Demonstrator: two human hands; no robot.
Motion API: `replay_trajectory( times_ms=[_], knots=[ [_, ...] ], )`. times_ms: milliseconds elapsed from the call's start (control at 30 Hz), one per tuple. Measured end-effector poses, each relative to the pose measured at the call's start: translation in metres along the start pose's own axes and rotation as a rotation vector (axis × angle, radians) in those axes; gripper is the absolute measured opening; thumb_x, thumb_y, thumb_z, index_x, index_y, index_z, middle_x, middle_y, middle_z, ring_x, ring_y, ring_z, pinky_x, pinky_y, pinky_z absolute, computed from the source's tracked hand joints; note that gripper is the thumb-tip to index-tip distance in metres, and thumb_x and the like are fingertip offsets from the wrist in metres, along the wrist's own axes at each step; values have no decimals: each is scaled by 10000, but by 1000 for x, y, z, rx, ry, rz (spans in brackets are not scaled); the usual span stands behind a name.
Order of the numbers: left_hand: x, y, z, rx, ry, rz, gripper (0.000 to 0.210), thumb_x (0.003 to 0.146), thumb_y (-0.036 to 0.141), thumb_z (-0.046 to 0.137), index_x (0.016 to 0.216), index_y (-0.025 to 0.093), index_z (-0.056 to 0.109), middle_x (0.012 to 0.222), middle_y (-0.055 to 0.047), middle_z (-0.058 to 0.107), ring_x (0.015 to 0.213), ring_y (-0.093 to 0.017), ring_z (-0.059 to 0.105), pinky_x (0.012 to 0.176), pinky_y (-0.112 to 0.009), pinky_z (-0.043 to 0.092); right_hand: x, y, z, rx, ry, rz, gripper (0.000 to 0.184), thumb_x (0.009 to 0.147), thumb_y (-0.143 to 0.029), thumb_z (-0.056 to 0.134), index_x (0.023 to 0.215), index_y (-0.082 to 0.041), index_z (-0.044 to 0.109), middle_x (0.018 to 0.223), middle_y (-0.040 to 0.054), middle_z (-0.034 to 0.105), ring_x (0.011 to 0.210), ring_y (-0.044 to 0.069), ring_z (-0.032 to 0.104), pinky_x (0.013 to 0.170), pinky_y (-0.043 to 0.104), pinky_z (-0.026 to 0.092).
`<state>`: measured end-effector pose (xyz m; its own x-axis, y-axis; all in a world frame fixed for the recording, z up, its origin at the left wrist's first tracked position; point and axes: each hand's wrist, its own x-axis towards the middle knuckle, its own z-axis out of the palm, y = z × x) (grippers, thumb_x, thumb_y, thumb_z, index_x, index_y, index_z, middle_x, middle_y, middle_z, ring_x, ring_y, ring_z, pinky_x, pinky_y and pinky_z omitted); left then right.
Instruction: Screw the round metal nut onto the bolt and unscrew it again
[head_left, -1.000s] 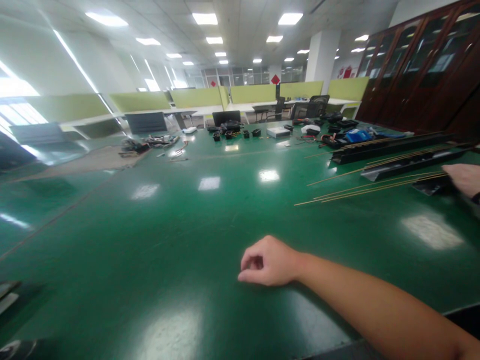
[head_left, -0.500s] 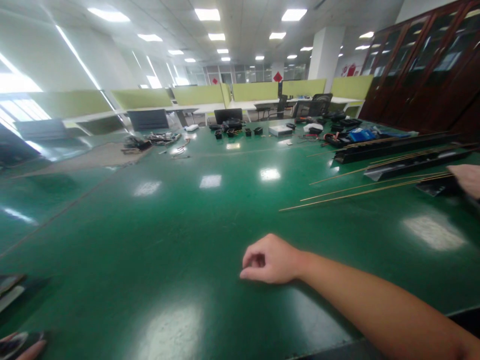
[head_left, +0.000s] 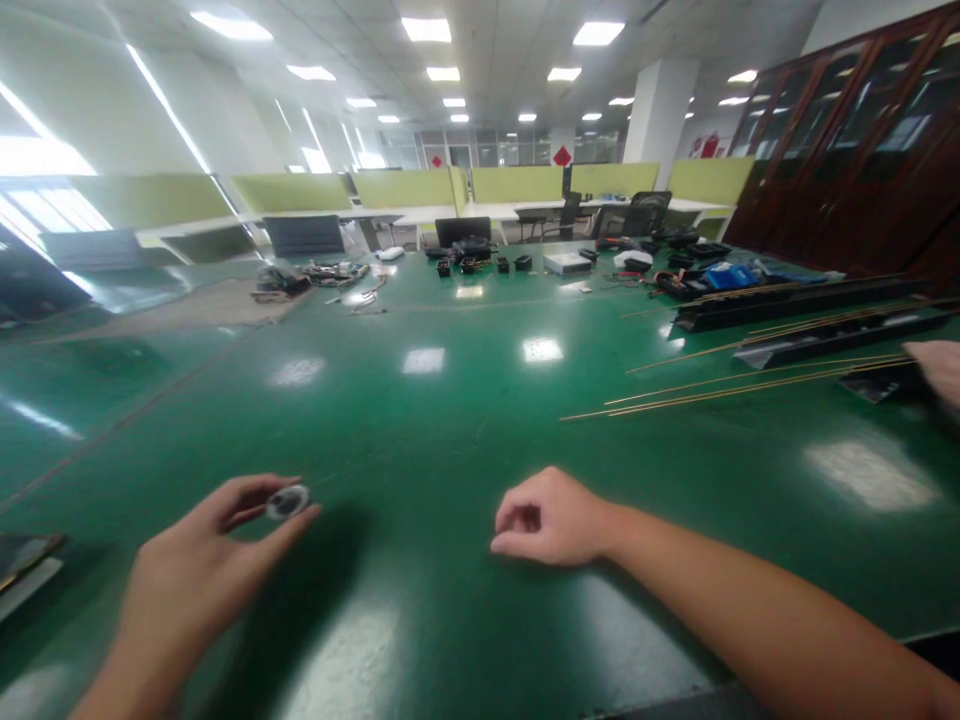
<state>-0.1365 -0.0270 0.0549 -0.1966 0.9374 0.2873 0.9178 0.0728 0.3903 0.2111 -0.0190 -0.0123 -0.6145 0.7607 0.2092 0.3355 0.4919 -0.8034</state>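
Observation:
My left hand (head_left: pixel 217 555) is raised over the green table (head_left: pixel 420 440) at the lower left. Its thumb and fingers pinch a small grey ring-shaped roll (head_left: pixel 288 502) with a darker middle; blur hides its exact kind. To the right, my right hand (head_left: pixel 555 520) rests on the tabletop with its fingers curled in toward the thumb. A dark hollow shows inside the curl, and I see nothing held there. A gap of bare green surface separates the two hands.
Another person's hand (head_left: pixel 936 368) is at the right edge, by thin brass-coloured rods (head_left: pixel 720 395) and black channels (head_left: pixel 840 340). Black boxes (head_left: pixel 472 264), a white box (head_left: pixel 568 262) and tools lie at the back. A flat stack (head_left: pixel 30 575) sits at the left edge.
My left hand has come up from the lower left corner toward the middle, carrying the roll. My right hand stays in place. The whole view has shifted slightly.

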Motion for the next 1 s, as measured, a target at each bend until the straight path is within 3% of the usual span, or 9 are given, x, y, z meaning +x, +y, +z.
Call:
replay_trajectory(
  times_ms=[67,167,267,367,467,633,833,1000],
  knots=[
    [8,34,16,-46,-83,138,337,788,495,654,1051,288,622,975,67,708,962,-198,657,845,-297,484,1,3,-2,39,45,35,259,800,-410,713,818,-151,721,645,3,647,553,100,555,552,206,410],
    [16,87,43,-160,-157,403,291,792,438,649,1009,244,636,955,11,709,894,-202,662,816,-301,491,6,10,-6,123,224,160,249,789,-358,717,921,-155,661,613,-29,603,528,94,523,540,207,398],
    [18,116,74,-108,-225,569,192,814,350,624,979,253,638,962,-6,698,872,-215,649,772,-322,483,11,20,-9,241,366,258,283,795,-229,656,1049,-171,543,613,-63,563,527,94,509,533,202,396],
    [13,120,99,-110,-263,656,157,814,269,613,968,245,631,958,-21,679,877,-217,627,782,-337,471,13,27,-6,256,394,243,395,743,-96,599,1109,-188,480,771,-33,608,608,94,545,577,203,430],
    [3,114,112,-238,-290,670,172,800,224,632,971,237,624,969,-24,666,899,-203,614,814,-334,470,12,28,-2,140,361,193,536,697,-29,576,1189,-212,466,933,-2,620,703,97,571,652,215,458],
    [-10,116,109,-455,-313,697,156,828,223,634,983,226,634,965,-34,664,891,-180,615,807,-311,482,8,22,0,40,291,174,543,707,-37,597,1203,-228,482,956,1,634,778,122,588,727,248,477],
    [-8,119,107,-518,-350,647,180,813,217,670,990,231,641,962,-21,688,877,-177,648,798,-306,514,9,18,-1,25,287,193,476,724,-61,618,1161,-222,520,944,7,642,795,136,591,734,260,486],
    [-5,112,116,-657,-423,551,232,849,222,647,1079,232,616,1150,-45,689,1054,-192,660,937,-330,534,8,17,-1,7,275,197,449,734,-66,619,1150,-217,539,949,13,646,811,139,589,750,266,485]
  ],
)
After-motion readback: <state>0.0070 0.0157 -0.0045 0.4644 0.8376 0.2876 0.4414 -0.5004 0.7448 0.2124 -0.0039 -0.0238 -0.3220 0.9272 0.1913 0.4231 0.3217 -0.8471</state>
